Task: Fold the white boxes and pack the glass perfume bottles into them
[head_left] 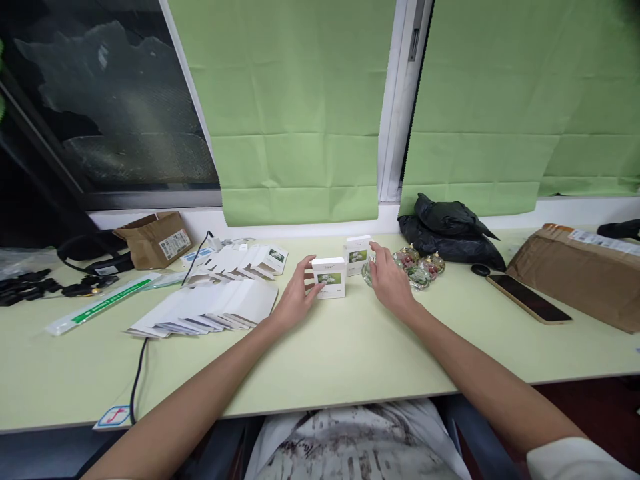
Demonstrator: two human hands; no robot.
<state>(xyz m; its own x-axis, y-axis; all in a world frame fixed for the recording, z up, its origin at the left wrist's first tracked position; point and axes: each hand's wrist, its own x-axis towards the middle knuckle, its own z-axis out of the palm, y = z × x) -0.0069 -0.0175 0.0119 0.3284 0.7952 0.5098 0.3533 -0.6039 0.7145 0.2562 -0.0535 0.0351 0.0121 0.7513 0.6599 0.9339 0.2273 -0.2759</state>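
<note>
My left hand (pixel 298 295) rests on the pale green table (pixel 350 347), its fingers and thumb closed around the left side of a small white box (pixel 330 277) with a flower picture. A second white box (pixel 358 255) stands just behind it. My right hand (pixel 389 279) reaches past the front box, fingers spread, touching a small clear wrapped item (pixel 369 272) beside that second box. A cluster of shiny wrapped glass pieces (pixel 421 267) lies just right of my right hand.
Fanned stacks of flat white box blanks (pixel 210 308) lie at left, with more (pixel 245 261) behind. A brown carton (pixel 156 238), black cables (pixel 30 285), a black bag (pixel 450 230), a phone (pixel 528 298) and a long cardboard box (pixel 580 273) surround the space.
</note>
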